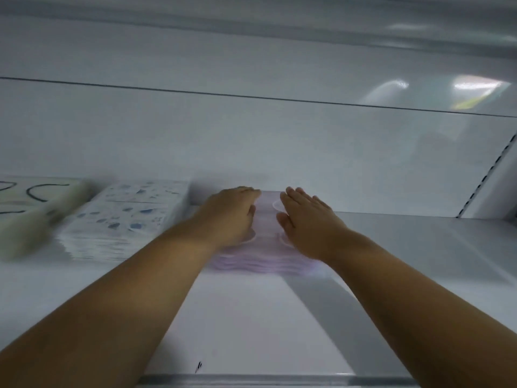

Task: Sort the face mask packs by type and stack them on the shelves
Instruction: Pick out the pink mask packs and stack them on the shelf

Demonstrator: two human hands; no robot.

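Observation:
A stack of pale pink face mask packs (265,264) lies on the white shelf (405,247), in the middle of the view. My left hand (232,214) rests flat on the stack's left half, fingers straight. My right hand (305,222) lies flat on its right half, fingers stretched toward the back. Left of it sits a stack of white packs with blue spots (126,217). At the far left is a blurred stack of cream packs with black ear loops (33,208).
The shelf's back panel (251,141) rises right behind the stacks. A slotted upright (486,175) stands at the right end. Bare shelf surface stretches to the right of the pink stack. The shelf's front edge (279,379) runs along the bottom.

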